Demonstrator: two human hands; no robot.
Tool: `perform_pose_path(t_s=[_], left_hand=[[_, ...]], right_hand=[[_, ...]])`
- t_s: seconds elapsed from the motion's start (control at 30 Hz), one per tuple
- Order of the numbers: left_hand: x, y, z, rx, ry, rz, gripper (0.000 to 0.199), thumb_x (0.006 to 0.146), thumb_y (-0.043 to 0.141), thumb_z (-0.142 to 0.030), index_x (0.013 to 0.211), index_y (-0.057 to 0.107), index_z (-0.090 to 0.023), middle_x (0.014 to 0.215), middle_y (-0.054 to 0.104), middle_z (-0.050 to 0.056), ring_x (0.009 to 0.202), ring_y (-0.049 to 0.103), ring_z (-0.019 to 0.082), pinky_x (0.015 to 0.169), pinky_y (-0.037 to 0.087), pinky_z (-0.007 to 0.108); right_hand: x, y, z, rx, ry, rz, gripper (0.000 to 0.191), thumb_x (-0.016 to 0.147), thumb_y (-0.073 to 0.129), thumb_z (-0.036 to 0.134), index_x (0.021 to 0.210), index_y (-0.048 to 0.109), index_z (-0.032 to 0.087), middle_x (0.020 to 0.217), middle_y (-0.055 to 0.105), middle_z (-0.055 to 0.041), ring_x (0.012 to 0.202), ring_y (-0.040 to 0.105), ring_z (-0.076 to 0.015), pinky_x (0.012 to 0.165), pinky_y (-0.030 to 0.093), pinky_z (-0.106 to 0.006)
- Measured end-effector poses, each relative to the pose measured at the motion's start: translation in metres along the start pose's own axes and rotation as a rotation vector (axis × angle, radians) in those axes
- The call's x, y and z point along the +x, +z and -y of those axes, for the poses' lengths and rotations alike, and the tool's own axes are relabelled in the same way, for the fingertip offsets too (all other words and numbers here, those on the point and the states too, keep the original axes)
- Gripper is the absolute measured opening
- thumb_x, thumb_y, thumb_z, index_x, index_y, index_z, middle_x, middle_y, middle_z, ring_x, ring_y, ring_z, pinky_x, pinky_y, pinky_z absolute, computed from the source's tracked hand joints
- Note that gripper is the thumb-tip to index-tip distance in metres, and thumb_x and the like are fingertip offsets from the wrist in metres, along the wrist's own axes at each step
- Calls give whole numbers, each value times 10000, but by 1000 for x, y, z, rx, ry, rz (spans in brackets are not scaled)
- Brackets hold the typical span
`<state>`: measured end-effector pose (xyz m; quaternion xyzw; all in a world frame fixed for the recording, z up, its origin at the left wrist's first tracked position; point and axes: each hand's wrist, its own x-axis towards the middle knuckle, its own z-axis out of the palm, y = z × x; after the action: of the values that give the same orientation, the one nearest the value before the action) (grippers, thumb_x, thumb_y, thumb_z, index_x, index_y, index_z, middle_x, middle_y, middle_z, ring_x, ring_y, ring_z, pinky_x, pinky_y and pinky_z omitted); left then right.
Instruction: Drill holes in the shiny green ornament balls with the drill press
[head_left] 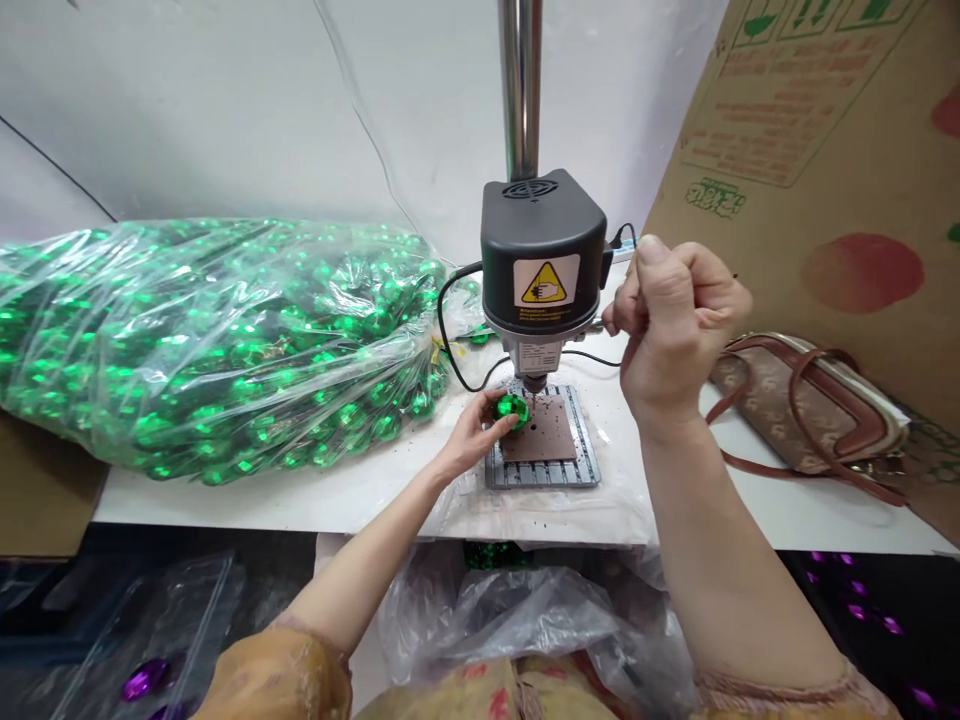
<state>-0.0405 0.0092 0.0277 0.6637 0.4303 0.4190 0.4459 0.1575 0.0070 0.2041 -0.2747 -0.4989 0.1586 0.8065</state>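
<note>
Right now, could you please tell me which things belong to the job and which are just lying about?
In the job: green ball in the left hand; drill press by the right hand; brown board beneath; probably bagged green balls.

Apparently lying about: handbag; printed carton; purple piece.

Sack (225,350) lies left of drill press (544,245), handbag (814,410) (before carton (780,215)) right.

Bright light glares off the plastic bag (247,340).

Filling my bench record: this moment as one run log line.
left hand: holds faceted green ball beside drill bit | right hand: closed beside drill press, grip hidden | bag of green balls: left of drill press
</note>
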Motion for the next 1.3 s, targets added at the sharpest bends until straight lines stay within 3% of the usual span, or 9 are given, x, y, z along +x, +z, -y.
perform_pose_path(t_s=[0.1, 0.23, 0.33, 0.5, 0.73, 1.03, 1.3], left_hand=[[8, 1, 1, 53, -8, 57, 579, 864, 703, -536, 1321, 603, -195, 1103, 705, 77, 899, 644, 198, 822, 524, 330], [9, 3, -4, 172, 7, 40, 594, 844, 706, -553, 1307, 636, -187, 1018, 700, 58, 779, 581, 165, 719, 485, 296], [11, 7, -6, 246, 50, 35, 563, 807, 751, -502, 1270, 655, -196, 999, 676, 51, 792, 566, 164, 711, 466, 288], [10, 21, -6, 260, 49, -65, 536, 711, 849, -368, 1170, 642, -187, 974, 655, 39, 812, 582, 170, 744, 490, 301], [-1, 39, -1, 252, 54, -156, 523, 714, 865, -314, 1178, 650, -201, 1126, 655, 86, 1073, 628, 265, 937, 521, 409], [4, 43, 11, 24, 2, -44, 576, 739, 856, -368, 1246, 625, -222, 1181, 679, 93, 1081, 662, 279, 945, 569, 450], [2, 44, 17, 71, 41, -72, 611, 719, 873, -348, 1262, 618, -230, 1207, 669, 96, 1155, 636, 300, 1036, 519, 481]], right_hand=[[-1, -1, 1, 2, 6, 6, 512, 886, 656, 439, 566, 324, 215, 457, 330, 69, 415, 322, -48, 426, 294, -257], [0, -2, 1, 47, 20, 17, 486, 899, 645, 385, 568, 338, 204, 475, 349, 72, 421, 317, -33, 430, 301, -240], [0, -1, 2, 70, 25, 33, 495, 894, 650, 389, 564, 331, 204, 484, 350, 69, 424, 314, -36, 416, 285, -241], [1, -2, 0, 66, 23, 45, 504, 895, 648, 409, 576, 314, 205, 499, 348, 63, 438, 317, -41, 412, 283, -247], [0, -2, 0, 38, 5, 68, 517, 905, 628, 447, 587, 301, 202, 499, 330, 66, 435, 309, -29, 408, 288, -232], [-1, -3, 4, 64, 52, 26, 493, 870, 680, 402, 564, 341, 216, 478, 350, 68, 431, 324, -49, 442, 295, -275], [-20, -8, -6, 62, -75, -54, 502, 881, 655, 327, 554, 291, 213, 453, 271, 75, 408, 280, -55, 431, 255, -278]])
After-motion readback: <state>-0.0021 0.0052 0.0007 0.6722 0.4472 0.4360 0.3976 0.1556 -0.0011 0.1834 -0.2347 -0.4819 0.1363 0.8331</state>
